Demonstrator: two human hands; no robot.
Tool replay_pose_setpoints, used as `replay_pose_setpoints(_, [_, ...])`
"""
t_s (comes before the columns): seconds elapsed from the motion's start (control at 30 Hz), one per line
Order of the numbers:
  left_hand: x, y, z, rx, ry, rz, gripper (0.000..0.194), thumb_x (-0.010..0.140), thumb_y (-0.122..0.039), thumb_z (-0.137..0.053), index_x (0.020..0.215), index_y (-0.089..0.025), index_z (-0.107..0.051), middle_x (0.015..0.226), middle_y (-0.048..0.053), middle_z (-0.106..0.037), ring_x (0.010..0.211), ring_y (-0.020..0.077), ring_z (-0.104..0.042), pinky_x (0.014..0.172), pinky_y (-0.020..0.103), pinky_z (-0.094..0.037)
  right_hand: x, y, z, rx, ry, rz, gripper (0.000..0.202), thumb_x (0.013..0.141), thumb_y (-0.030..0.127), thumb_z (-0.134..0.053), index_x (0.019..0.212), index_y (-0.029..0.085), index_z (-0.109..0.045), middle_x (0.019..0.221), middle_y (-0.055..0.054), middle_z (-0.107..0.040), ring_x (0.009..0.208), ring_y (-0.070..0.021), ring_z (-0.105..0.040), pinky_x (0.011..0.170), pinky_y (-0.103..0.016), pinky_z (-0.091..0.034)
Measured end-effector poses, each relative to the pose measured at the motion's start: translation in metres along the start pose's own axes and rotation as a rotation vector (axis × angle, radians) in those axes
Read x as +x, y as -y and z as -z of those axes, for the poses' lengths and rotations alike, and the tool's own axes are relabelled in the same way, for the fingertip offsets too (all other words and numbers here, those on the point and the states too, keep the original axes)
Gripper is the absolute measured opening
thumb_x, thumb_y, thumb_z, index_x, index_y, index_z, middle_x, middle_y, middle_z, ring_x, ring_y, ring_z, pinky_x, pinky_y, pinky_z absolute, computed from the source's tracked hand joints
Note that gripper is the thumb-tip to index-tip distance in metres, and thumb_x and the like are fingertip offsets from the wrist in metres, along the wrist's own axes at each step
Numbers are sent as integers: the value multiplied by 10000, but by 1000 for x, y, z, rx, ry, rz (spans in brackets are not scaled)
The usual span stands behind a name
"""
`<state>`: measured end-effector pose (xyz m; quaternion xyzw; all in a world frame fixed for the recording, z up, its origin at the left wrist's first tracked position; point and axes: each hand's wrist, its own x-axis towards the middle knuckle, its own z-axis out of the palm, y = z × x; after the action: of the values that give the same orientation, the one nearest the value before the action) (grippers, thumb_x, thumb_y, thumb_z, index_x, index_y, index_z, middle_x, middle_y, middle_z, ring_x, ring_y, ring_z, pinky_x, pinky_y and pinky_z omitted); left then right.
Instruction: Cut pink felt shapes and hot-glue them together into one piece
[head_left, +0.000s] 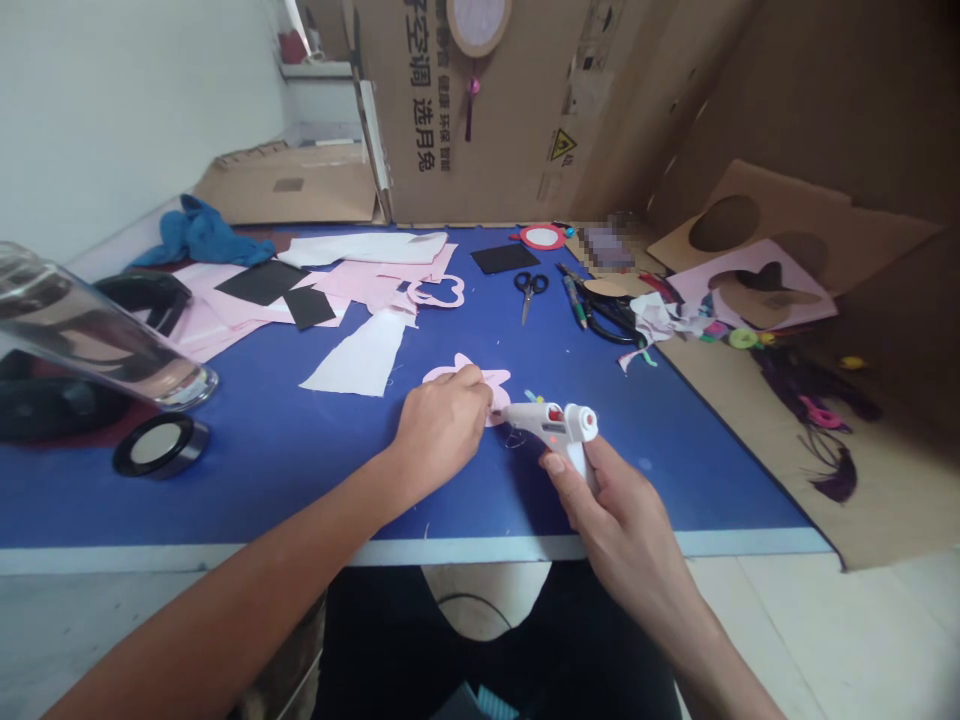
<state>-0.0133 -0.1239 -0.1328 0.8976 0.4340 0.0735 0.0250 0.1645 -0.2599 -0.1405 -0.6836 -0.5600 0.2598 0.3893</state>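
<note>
My right hand (607,490) is wrapped round the grip of a white hot glue gun (551,425), whose nozzle points left. The tip meets a pink flower-like cutout (495,385) lying on the blue table. My left hand (446,420) rests on that cutout with fingers bent and pinched together, hiding much of it. Thin strands of glue hang under the nozzle. Just beyond the gun lies a small yellow and light-blue piece (534,397).
Black-handled scissors (529,292) and pliers (611,320) lie farther back. White fabric (360,355) and pink sheets (367,275) spread to the left. A clear water bottle (112,340) stands near a black round lid (161,445). Cardboard (517,170) walls the back and right.
</note>
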Motion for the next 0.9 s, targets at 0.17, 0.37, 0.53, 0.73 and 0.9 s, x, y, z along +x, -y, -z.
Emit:
replay_pose_setpoints(0.17, [1,0,0,3,-4,-1,290,1089,-174,-503,995,-205,-776,1166,44,-748,998,237,-725,660,361,-467,0,0,1,-10,-15,15,355,1101,553,-547,1009,240,-686,744,7,-626,666,-187,-528,607,-305,-374])
replay_pose_setpoints(0.37, [-1,0,1,-8,13,-5,286,1087,-180,-509,1019,-201,-785,1185,60,-745,1000,244,-725,688,358,-501,0,-1,0,2,-8,-6,358,1099,564,-549,1013,246,-691,690,19,-589,633,-188,-504,603,-311,-370])
replay_pose_setpoints(0.53, [-1,1,0,-33,0,-20,257,1063,-185,-534,1007,-192,-786,1174,71,-745,1023,254,-725,716,363,-531,-4,-6,3,63,1,-92,404,1084,624,-563,1049,249,-709,642,30,-560,607,-187,-491,584,-313,-370])
replay_pose_setpoints(0.73, [-2,6,0,-54,2,-49,300,963,-92,-546,1058,-197,-811,1218,60,-758,1040,263,-741,759,381,-540,-5,-8,9,174,-48,-196,470,1043,677,-593,1040,225,-721,621,31,-551,594,-178,-493,554,-307,-365])
replay_pose_setpoints(0.9, [-1,13,2,-72,8,-128,367,951,-66,-527,1087,-206,-837,1199,75,-764,1015,267,-749,824,408,-561,-4,-8,12,232,-54,-210,492,1031,685,-601,1053,214,-741,609,26,-561,602,-181,-516,562,-308,-391])
